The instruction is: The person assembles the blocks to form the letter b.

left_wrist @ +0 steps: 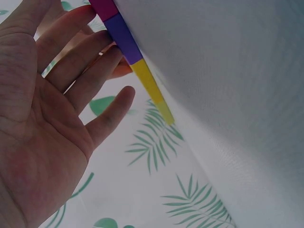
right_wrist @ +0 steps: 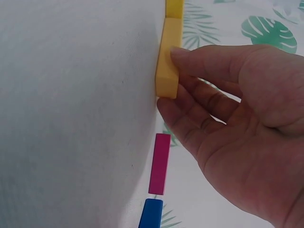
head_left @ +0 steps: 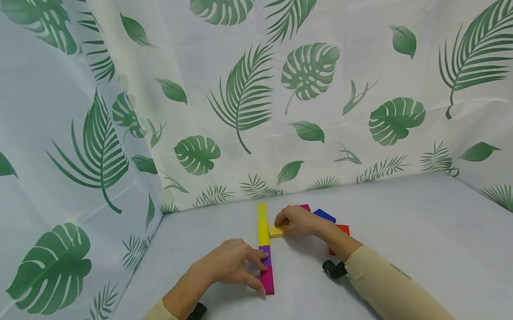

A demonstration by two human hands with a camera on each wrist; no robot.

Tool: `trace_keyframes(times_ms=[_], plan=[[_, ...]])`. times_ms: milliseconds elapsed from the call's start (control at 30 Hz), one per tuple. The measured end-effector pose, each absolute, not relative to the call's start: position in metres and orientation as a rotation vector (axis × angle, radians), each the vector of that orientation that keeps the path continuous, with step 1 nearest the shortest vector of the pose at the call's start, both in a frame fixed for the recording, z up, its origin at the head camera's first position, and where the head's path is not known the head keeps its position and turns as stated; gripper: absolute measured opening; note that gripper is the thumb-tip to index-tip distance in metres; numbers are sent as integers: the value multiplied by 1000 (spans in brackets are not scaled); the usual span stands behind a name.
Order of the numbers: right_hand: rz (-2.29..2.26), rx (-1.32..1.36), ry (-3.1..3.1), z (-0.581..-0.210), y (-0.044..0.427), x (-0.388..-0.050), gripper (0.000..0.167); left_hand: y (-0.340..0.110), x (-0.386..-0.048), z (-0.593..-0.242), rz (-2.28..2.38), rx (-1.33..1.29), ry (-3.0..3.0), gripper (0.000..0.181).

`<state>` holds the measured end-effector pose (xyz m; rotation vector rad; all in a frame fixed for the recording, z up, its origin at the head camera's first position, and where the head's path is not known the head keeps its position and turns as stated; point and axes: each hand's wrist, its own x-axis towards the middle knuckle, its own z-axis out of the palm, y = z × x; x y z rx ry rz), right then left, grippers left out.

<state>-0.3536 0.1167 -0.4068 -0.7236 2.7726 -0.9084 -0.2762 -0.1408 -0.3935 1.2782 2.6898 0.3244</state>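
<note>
A straight row of blocks lies on the table in the head view: a light yellow block (head_left: 262, 211), a yellow block (head_left: 263, 233), a purple block (head_left: 268, 260) and a magenta block (head_left: 267, 284) nearest me. My left hand (head_left: 228, 264) is at the row's left side, fingertips touching the purple and magenta blocks, fingers mostly straight in the left wrist view. Between thumb and fingers, my right hand (head_left: 301, 222) pinches an orange-yellow block (right_wrist: 167, 52). That block lies crosswise to the row, its left end against or very near the yellow block.
Right of the row, partly behind my right hand and forearm, are another magenta block (right_wrist: 160, 164), a blue block (head_left: 325, 215) and red pieces (head_left: 343, 229). Leaf-patterned sheets (head_left: 256, 164) rise at the table's back and sides. Each wrist carries a black camera (head_left: 333, 270).
</note>
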Motion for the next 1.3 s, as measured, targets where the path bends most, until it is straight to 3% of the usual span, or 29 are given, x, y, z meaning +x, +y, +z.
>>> trace_keyframes(times_ms=[1300], plan=[[-931, -801, 2807, -403, 119, -354, 31, -141, -276, -394, 326, 1283, 2692, 48]])
